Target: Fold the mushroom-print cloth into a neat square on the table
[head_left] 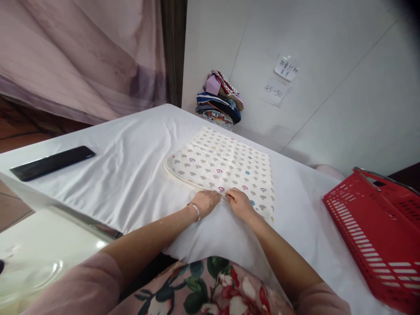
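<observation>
Inspector: Operator, your mushroom-print cloth (234,168) presents as matt fabric, smooth, with faint creases. Your white tablecloth (141,175)?

Colleague: Matt cloth too, its surface rippled with wrinkles. Your bracelet (197,211) is shiny metal.

Inspector: Your red shopping basket (370,214): plastic, smooth, light sheen, slotted walls. The black slab (52,162)?

Colleague: Smooth and glossy; you could not tell glass from plastic here.

Inspector: Before you, the wall (328,52) is smooth with a soft sheen; the handwritten signs (274,92) are paper.

Colleague: Your pink curtain (98,57): draped cloth, softly folded.
</observation>
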Demonstrator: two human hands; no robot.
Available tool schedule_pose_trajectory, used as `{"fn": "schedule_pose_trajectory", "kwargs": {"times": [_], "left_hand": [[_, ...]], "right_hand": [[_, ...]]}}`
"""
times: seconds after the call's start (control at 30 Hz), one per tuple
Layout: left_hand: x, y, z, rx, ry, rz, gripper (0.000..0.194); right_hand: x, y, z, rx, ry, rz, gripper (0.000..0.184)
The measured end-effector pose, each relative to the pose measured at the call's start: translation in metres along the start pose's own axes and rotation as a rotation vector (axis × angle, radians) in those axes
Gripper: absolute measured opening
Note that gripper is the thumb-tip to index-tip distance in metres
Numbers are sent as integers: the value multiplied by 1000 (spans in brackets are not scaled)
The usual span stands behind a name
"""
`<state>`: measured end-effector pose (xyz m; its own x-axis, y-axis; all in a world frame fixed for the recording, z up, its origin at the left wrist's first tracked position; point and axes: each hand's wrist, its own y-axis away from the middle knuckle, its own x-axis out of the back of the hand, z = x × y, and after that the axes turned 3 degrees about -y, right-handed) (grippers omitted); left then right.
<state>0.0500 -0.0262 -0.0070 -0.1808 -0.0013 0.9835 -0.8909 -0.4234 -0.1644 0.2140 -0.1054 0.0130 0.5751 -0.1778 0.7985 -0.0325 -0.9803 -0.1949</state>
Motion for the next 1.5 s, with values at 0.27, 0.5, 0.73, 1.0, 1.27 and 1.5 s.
{"fn": "schedule_pose_trajectory", "kwargs": {"times": [0.27,0.5,0.73,1.0,1.27,1.5], "left_hand": [[9,-8,2,16,11,-86,24],[4,0,2,-38,-7,-6,21],[5,3,1,-11,27,-21,22],[6,6,0,-5,35,-15,22],[10,7,0,-75,-25,158,24],[1,3,-5,-147,-48,209,22]], "right_hand": [[3,-5,2,13,48,-18,19],[3,0,-3,51,127,-55,21],[3,8,-7,89,113,-122,25],[8,24,2,174,283,-102,34],[-1,28,3,144,348,-63,31],[6,48,13,158,309,-79,36]]}}
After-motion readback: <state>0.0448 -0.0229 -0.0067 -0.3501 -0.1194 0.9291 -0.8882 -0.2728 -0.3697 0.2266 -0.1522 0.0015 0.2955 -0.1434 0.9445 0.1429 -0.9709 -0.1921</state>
